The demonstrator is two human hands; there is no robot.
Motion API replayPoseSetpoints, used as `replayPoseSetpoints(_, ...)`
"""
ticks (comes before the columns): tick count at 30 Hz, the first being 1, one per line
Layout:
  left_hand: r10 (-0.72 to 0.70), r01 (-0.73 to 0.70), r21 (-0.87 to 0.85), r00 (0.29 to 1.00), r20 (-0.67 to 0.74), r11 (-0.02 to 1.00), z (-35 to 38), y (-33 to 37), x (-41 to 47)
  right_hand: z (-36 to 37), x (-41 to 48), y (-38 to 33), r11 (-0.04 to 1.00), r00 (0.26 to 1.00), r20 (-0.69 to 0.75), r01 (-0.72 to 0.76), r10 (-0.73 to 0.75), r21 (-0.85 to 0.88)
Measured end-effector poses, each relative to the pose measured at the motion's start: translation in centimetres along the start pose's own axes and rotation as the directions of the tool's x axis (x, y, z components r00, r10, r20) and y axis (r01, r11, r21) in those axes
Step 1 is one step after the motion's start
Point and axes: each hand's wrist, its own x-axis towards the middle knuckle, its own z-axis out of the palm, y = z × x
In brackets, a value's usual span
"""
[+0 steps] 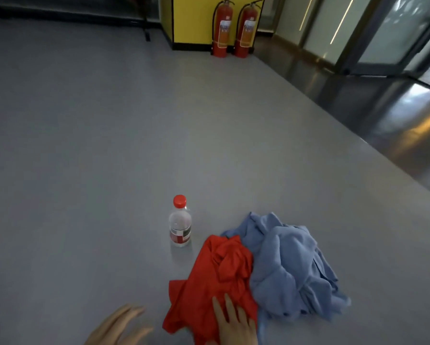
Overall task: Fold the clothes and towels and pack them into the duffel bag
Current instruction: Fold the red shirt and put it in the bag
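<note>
Folding looks unstarted: right hand (pixel 233 322) lies flat, fingers straight, on the crumpled red cloth (pixel 216 277) on the floor (pixel 109 145), which touches the blue heap (pixel 291 267); left hand (pixel 119 327) hovers beside it, fingers spread. Next: spread the cloth flat. Bag unseen.

Floor (pixel 97 145) open left & ahead; bottle (pixel 180 221) upright just beside red garment (pixel 216 277).

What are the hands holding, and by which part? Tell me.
Nothing is gripped. The right hand lies flat on the near edge of the red garment, fingers straight; the left hand is empty.
</note>
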Motion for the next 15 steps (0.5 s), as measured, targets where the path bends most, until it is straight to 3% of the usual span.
replayPoseSetpoints(2,-0.037,0.036,-0.013,0.998,-0.047,0.999,0.5,-0.3,0.0,0.1,-0.2,1.2,0.993,0.993,0.002,-0.114,0.114,0.017)
replayPoseSetpoints(3,-0.029,0.030,0.010,0.998,-0.061,1.000,0.8,-0.3,-0.3,0.0,-0.1,1.1,0.987,0.992,-0.009,-0.128,0.128,-0.100)
replayPoseSetpoints(4,-0.045,0.045,-0.004,0.999,0.012,0.999,0.9,-0.5,-0.5,-0.3,-0.5,1.4,0.972,0.996,-0.021,-0.095,0.092,-0.214)
replayPoseSetpoints(8,-0.128,0.130,-0.039,0.990,0.053,0.991,0.7,0.5,-0.8,-0.2,0.0,2.7,0.951,0.988,0.151,0.003,0.046,-0.308)
replayPoseSetpoints(10,-0.148,0.154,-0.067,0.984,0.097,0.986,0.4,1.1,-0.7,0.0,0.5,2.8,0.940,0.979,0.199,0.025,0.046,-0.341)
replayPoseSetpoints(15,-0.137,0.147,-0.110,0.987,0.089,0.983,-0.9,2.7,-0.5,0.1,1.5,2.3,0.960,0.986,0.163,0.005,0.043,-0.280)
